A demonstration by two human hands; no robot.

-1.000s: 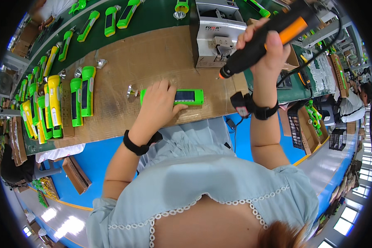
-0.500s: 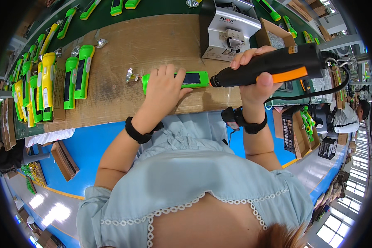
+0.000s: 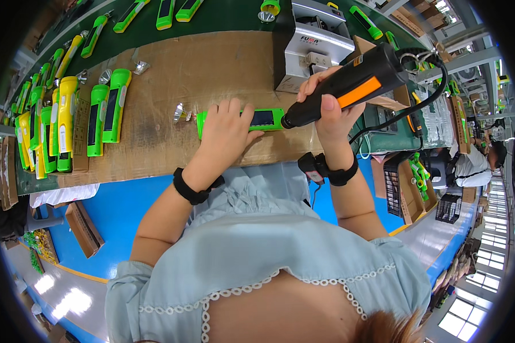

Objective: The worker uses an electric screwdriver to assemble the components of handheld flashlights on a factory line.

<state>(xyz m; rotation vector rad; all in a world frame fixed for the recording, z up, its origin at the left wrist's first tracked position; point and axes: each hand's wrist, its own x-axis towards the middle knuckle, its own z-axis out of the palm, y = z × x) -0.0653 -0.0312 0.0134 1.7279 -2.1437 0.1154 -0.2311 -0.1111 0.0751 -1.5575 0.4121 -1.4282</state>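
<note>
A green flashlight [image 3: 265, 118] with a dark panel on its side lies on the cardboard sheet [image 3: 171, 74]. My left hand [image 3: 226, 128] is wrapped over it and holds it down. In my right hand [image 3: 333, 111] is a black and orange electric screwdriver [image 3: 346, 86], its tip at the flashlight's right end. Whether tip and end touch, I cannot tell. A shiny reflector piece [image 3: 180, 112] sits just beyond the flashlight's left end. Both wrists wear black bands.
Green and yellow flashlights [image 3: 67, 114] are grouped at the left, with more along the far side. A silver and black machine [image 3: 312, 43] stands beyond my right hand. The screwdriver's black cable [image 3: 406, 114] loops down at the right. An open carton [image 3: 415, 188] sits below the bench's right side.
The screwdriver has swung to a steeper tilt, its back end shifting left and nearer the far side. My right hand has moved left with it. My left hand stays on the flashlight.
</note>
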